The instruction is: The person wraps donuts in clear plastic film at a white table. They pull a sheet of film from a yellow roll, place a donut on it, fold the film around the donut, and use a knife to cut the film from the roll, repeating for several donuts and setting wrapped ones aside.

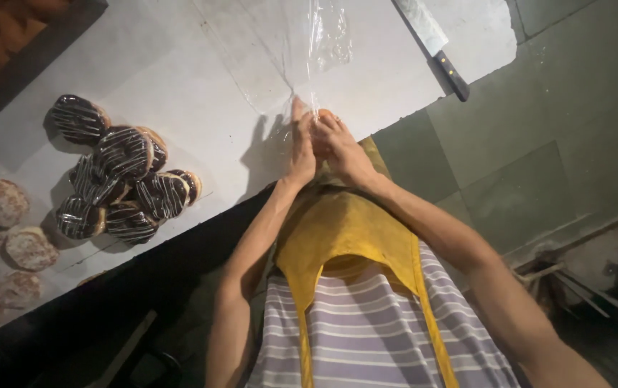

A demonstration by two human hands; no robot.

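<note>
My left hand (pixel 300 147) and my right hand (pixel 341 147) are pressed together at the near edge of the white table (pixel 180 72). Both pinch the gathered end of a sheet of clear plastic wrap (pixel 287 50) that spreads away across the table. Something rounded and light brown shows between my fingers, mostly hidden by them. A pile of chocolate-glazed doughnuts with white stripes (pixel 118 176) lies to the left of my hands, apart from them.
A knife with a dark handle (pixel 438 50) lies on the table's far right corner. Sugar-dusted round doughnuts (pixel 7 237) sit at the far left. A dark tray (pixel 14 50) holds more pastries at the top left. Green tiled floor (pixel 539 129) lies to the right.
</note>
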